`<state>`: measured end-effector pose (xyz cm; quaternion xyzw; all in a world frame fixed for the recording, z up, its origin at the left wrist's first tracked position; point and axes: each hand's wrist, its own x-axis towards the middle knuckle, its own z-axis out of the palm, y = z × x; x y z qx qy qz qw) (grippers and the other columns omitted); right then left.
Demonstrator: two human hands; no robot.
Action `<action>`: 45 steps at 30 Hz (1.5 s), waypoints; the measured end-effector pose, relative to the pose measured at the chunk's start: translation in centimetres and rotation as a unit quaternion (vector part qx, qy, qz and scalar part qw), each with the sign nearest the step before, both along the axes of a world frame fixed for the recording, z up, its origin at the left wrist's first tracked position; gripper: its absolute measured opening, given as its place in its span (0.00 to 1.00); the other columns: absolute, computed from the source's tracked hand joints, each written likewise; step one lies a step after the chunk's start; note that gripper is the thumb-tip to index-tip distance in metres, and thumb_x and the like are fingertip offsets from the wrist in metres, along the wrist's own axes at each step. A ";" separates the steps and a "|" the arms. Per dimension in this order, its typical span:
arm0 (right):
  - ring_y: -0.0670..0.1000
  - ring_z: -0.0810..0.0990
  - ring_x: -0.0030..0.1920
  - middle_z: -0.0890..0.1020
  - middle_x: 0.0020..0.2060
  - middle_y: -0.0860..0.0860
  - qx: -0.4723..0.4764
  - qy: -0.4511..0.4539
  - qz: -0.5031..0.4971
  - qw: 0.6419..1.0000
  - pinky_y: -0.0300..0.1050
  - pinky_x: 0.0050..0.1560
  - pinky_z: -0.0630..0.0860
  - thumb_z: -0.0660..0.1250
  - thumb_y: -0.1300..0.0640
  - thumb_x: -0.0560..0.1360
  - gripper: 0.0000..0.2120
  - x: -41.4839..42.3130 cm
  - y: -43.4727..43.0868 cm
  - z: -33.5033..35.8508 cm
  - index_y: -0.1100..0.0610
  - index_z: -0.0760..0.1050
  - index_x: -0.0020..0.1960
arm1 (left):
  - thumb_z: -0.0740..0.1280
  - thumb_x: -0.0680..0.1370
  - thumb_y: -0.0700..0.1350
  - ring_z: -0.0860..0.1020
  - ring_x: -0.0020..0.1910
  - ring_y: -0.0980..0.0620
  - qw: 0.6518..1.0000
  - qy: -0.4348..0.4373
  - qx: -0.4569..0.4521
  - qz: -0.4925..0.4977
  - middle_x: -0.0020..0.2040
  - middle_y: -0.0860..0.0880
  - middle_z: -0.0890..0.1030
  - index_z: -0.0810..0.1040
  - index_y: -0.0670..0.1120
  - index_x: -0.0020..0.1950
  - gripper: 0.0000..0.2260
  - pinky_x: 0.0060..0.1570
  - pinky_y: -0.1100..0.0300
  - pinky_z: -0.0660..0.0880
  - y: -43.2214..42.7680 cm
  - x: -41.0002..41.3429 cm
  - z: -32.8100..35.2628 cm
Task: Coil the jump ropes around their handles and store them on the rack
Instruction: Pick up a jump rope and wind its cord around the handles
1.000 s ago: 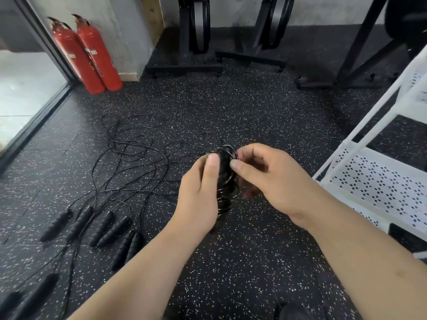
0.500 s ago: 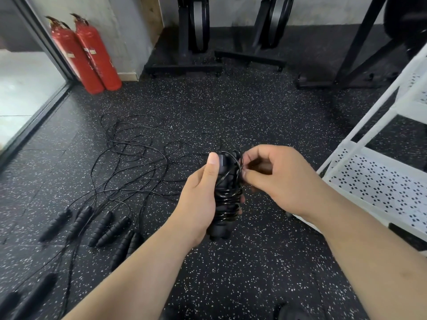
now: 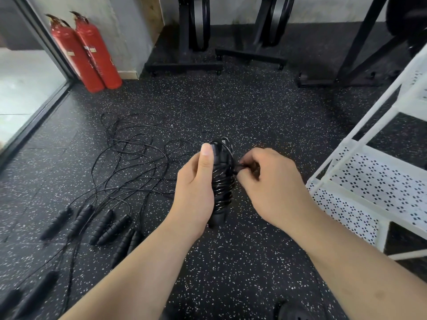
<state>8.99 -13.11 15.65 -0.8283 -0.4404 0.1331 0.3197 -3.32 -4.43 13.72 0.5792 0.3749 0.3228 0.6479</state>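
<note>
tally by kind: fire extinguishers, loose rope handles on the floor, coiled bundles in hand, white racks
fire extinguishers: 2
loose handles on the floor: 8 (the two at bottom left are blurred)
coiled bundle: 1
white rack: 1
total: 12

The thin black cord [image 3: 223, 183] wound round the pair of black handles [image 3: 218, 215] in the left hand [image 3: 194, 192] looks like smooth, glossy plastic that catches the light. The handles themselves look matt and rubbery, as do the ribbed black loose handles [image 3: 101, 224] lying at the near left on the speckled black floor [image 3: 254, 116], which looks like matt, grainy rubber. At the right, the white rack [image 3: 369, 181] looks like smooth painted metal with perforated sheet shelves, and at the far left the two red fire extinguishers [image 3: 92, 54] show glossy painted shells against a rough grey plaster wall [image 3: 129, 31].
</note>
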 end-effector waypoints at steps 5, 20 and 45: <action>0.49 0.79 0.37 0.86 0.39 0.49 -0.018 0.353 0.034 0.935 0.46 0.34 0.72 0.61 0.61 0.83 0.11 0.8 -0.5 1.3 0.57 0.82 0.48 | 0.59 0.79 0.72 0.86 0.48 0.37 1.000 0.006 -0.025 -0.003 0.48 0.42 0.88 0.85 0.49 0.48 0.29 0.54 0.37 0.83 0.9 -0.7 0.2; 0.48 0.77 0.36 0.82 0.38 0.50 0.159 0.534 -0.019 0.830 0.43 0.35 0.74 0.69 0.52 0.84 0.10 -0.5 -1.3 0.0 0.58 0.84 0.52 | 0.57 0.84 0.67 0.87 0.46 0.40 0.992 -0.007 -0.121 -0.043 0.50 0.41 0.89 0.88 0.47 0.54 0.29 0.46 0.44 0.86 0.3 -1.0 1.1; 0.62 0.76 0.40 0.80 0.41 0.53 0.226 0.256 0.023 0.939 0.60 0.45 0.78 0.72 0.62 0.80 0.09 -3.4 -0.6 0.1 0.47 0.81 0.52 | 0.61 0.85 0.61 0.76 0.37 0.64 0.978 0.149 0.143 0.038 0.40 0.65 0.80 0.75 0.56 0.48 0.12 0.36 0.69 0.67 1.1 -0.1 -1.4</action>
